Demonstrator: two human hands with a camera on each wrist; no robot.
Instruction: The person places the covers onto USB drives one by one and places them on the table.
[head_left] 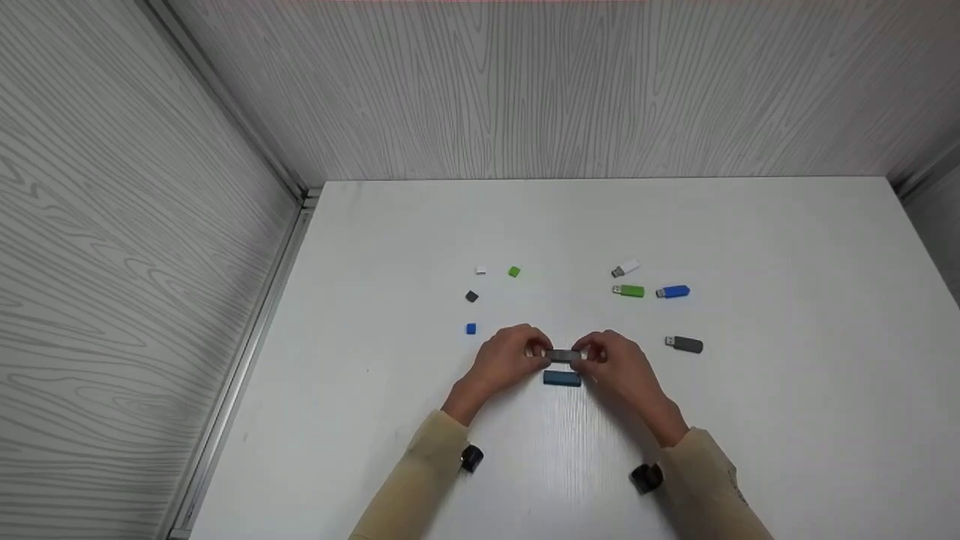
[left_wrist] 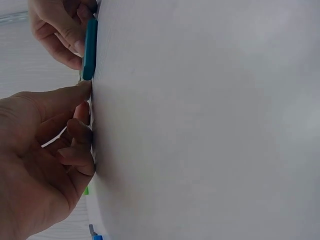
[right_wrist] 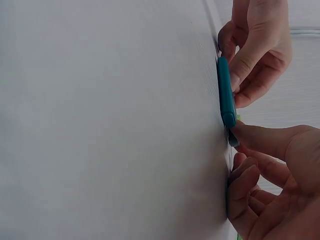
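Note:
Between both hands lies a dark grey stick (head_left: pixel 562 356), shaped like a USB stick. My left hand (head_left: pixel 510 355) pinches its left end with thumb and fingers, and the right hand (head_left: pixel 616 365) pinches its right end. Just in front of it, on the table, a teal stick (head_left: pixel 562 378) lies flat and roughly parallel. The wrist views show this teal stick (left_wrist: pixel 89 50) close by the thumbs. In the right wrist view an end of the grey stick (right_wrist: pixel 233 139) peeks out by the right thumb; fingers hide most of it there.
Small caps lie at the left: white (head_left: pixel 481 271), green (head_left: pixel 514 271), black (head_left: pixel 472 296) and blue (head_left: pixel 471 328). Uncapped USB sticks lie at the right: white (head_left: pixel 625 268), green (head_left: pixel 628 290), blue (head_left: pixel 673 291) and dark grey (head_left: pixel 684 344). Wood-grained panels (head_left: pixel 480 90) bound the white table (head_left: pixel 787 375).

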